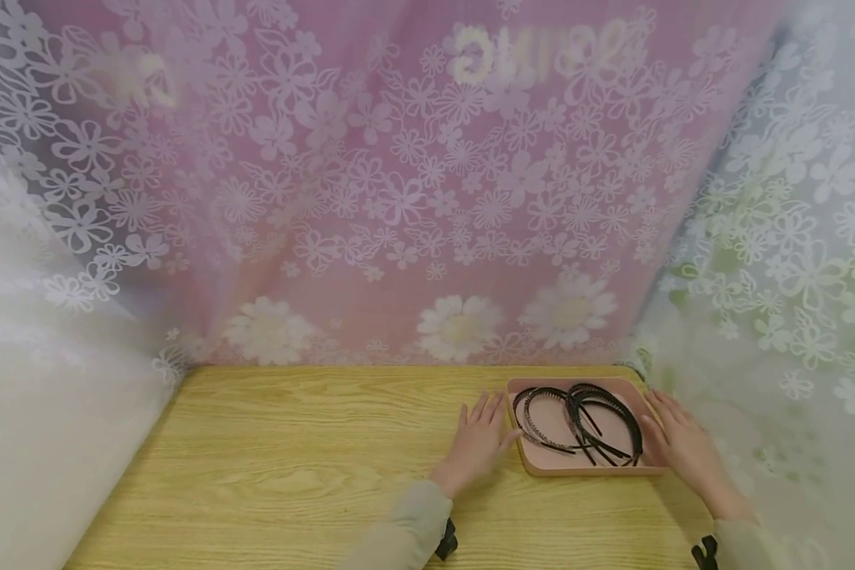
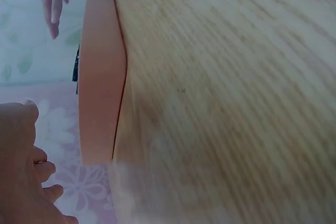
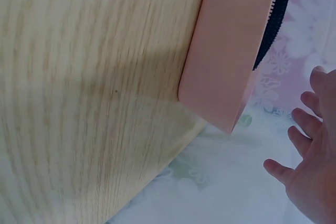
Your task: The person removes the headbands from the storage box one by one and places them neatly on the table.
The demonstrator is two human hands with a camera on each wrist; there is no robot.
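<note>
We see the left hand (image 1: 479, 440) and right hand (image 1: 689, 451), fingers loose, a pink tray (image 1: 591, 472) of dark headbands (image 1: 572, 408) between, flowery cloth (image 1: 413, 174) beyond them.

Below the left hand (image 1: 476, 445) and right hand (image 1: 689, 450) I see a wooden table (image 1: 313, 443). Beyond them hangs a pink curtain (image 1: 370, 305), white daisies (image 1: 459, 328) along its bottom. Right of the right hand, a whitish flowered curtain (image 1: 791, 380); well left of the left, a pale curtain (image 1: 50, 404).
</note>
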